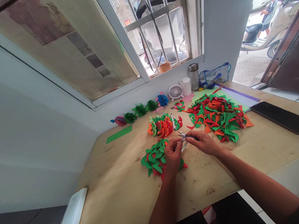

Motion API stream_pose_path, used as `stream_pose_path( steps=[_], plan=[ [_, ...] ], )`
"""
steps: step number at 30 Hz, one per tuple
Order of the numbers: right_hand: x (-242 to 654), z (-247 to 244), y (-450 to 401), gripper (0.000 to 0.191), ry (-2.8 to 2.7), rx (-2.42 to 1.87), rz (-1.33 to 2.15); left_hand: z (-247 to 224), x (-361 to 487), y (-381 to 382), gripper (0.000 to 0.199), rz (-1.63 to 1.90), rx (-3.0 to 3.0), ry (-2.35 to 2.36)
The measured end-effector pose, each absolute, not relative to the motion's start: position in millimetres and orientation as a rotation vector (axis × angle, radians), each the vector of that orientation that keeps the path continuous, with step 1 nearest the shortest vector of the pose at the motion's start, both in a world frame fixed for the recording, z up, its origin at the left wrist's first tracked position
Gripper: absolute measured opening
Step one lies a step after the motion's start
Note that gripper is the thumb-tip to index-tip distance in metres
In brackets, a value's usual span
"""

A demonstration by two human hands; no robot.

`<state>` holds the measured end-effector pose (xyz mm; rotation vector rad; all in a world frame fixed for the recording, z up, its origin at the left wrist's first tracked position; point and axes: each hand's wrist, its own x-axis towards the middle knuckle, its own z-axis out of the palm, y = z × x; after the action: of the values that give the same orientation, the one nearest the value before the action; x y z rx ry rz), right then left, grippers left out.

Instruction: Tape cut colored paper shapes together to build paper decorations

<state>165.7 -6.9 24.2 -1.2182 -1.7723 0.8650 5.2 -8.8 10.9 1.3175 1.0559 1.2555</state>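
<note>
Meeting, presumably for control, fingers of the left hand apparently pinch a curved white piece, those of the right hand a dark-handled tool.

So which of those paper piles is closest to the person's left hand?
The mostly green pile, partly hidden by the left hand; the orange cluster beyond it and the large mixed heap at right lie farther off.
</note>
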Motion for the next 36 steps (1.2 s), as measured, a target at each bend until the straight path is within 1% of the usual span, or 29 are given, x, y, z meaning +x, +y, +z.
stream_pose_path(
  steps=[5,18,24,36],
  plan=[
    [165.7,24.6,-6.9,0.038,-1.758,-1.234,0.86,9.3,4.3,-8.0,0.031,1.264,1.337,1.089],
    [165.7,24.1,-7.0,0.04,-1.731,-1.278,0.759,8.4,4.3,-8.5,0.026,1.243,1.261,1.101],
    [166.5,23.6,-6.6,0.038,-1.767,-1.283,0.776,15.6,5.6,-10.0,0.029,1.335,1.154,1.155],
    [165.2,25.3,-7.9,0.039,-1.833,-1.255,0.795,11.8,6.0,-6.5,0.029,1.344,1.161,1.089]
  ],
)
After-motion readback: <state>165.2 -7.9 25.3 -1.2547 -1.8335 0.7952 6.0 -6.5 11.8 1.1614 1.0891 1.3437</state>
